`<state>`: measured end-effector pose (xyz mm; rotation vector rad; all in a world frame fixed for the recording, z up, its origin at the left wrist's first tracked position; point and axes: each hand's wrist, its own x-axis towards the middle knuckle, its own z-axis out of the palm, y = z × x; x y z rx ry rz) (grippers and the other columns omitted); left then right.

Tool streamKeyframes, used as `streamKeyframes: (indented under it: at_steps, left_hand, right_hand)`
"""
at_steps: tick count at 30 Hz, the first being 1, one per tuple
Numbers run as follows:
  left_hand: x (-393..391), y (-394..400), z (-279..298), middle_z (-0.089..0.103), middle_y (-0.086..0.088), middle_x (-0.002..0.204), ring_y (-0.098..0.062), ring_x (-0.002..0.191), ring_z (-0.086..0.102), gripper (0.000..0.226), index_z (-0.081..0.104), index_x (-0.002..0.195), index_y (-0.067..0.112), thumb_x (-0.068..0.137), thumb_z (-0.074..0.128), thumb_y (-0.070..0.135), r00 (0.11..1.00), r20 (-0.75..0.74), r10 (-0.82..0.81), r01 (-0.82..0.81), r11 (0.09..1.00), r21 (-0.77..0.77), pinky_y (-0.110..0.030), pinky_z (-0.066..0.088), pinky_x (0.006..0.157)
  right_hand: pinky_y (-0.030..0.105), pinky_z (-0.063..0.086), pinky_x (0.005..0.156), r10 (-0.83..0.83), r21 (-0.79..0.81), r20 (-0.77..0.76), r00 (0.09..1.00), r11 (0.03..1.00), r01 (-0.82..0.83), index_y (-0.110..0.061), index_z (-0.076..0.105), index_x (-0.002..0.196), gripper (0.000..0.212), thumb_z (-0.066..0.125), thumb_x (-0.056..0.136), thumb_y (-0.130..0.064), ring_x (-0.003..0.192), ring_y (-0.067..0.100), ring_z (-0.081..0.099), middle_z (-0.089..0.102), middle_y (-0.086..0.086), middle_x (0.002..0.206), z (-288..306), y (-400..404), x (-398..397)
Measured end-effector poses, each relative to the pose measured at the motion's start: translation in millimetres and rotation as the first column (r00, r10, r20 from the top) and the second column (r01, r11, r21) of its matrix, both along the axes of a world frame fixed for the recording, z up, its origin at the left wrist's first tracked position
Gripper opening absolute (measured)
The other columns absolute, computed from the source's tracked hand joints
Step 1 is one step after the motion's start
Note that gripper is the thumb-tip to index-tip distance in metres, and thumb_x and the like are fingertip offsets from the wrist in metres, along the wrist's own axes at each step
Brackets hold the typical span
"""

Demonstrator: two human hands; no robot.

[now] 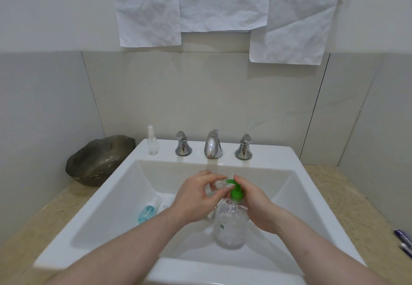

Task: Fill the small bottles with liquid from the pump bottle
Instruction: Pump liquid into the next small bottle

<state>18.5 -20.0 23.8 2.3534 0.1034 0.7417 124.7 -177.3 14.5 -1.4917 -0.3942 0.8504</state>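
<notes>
A clear pump bottle [230, 224] with a green pump head [235, 190] stands in the white sink [111, 195]. My left hand [196, 197] holds a small clear bottle [215, 185] right under the green nozzle. My right hand [254, 202] rests on the pump head from the right, fingers over its top. A small blue bottle [148, 210] lies on the sink floor to the left, with another small clear bottle [167, 203] beside it, partly hidden by my left wrist. A clear spray bottle [152, 141] stands on the sink's back ledge.
A chrome faucet [213, 144] with two handles [183, 144] [243, 147] sits at the back of the sink. A dark glass bowl [100, 162] rests on the beige counter at left. Pens [403, 242] lie at the right counter edge. Crumpled paper sheets [200, 6] hang on the wall.
</notes>
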Motion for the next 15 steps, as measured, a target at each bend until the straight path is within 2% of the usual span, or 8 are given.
streamKeyframes:
  at_steps: [5,10,12,15]
  left_hand:
    - [-0.3,0.6,0.8,0.063,0.017,0.089,-0.001,0.091,0.062,0.037,0.072,0.115,0.043,0.087,0.063,0.066,1.000,-0.018,0.005,-0.005,1.000,-0.006,-0.020,0.047,0.080]
    - [-1.0,-0.6,0.8,0.065,0.016,0.089,-0.003,0.091,0.064,0.042,0.073,0.114,0.043,0.085,0.060,0.072,1.000,-0.015,-0.009,0.009,1.000,-0.014,-0.024,0.050,0.080]
    - [-0.8,-0.2,0.6,0.064,0.017,0.089,-0.003,0.091,0.063,0.043,0.073,0.114,0.043,0.086,0.060,0.073,1.000,-0.016,-0.009,0.008,1.000,-0.017,-0.025,0.050,0.080]
    - [-0.3,0.4,0.0,0.064,0.017,0.089,-0.002,0.091,0.063,0.045,0.073,0.115,0.042,0.085,0.060,0.075,1.000,-0.025,0.006,-0.006,1.000,-0.018,-0.025,0.050,0.081]
  right_hand:
    - [0.043,0.037,0.120,-0.009,0.006,-0.007,1.000,1.000,0.009,-0.017,0.078,0.118,0.051,0.049,0.101,-0.056,0.120,0.023,0.069,0.078,0.006,0.119,2.2,0.9,-4.2]
    - [0.044,0.038,0.116,-0.020,0.017,-0.035,0.999,1.000,0.020,-0.011,0.077,0.115,0.050,0.046,0.105,-0.049,0.098,0.017,0.069,0.077,0.002,0.101,5.3,-0.3,-3.4]
    - [0.041,0.040,0.113,-0.020,0.015,-0.033,0.999,1.000,0.021,-0.012,0.078,0.113,0.050,0.045,0.105,-0.049,0.096,0.017,0.068,0.078,0.003,0.102,6.0,-0.3,-3.7]
    - [0.043,0.039,0.115,-0.033,0.032,-0.018,0.999,0.999,0.033,-0.009,0.075,0.119,0.052,0.047,0.104,-0.050,0.103,0.019,0.069,0.078,0.008,0.114,3.4,1.1,-3.2]
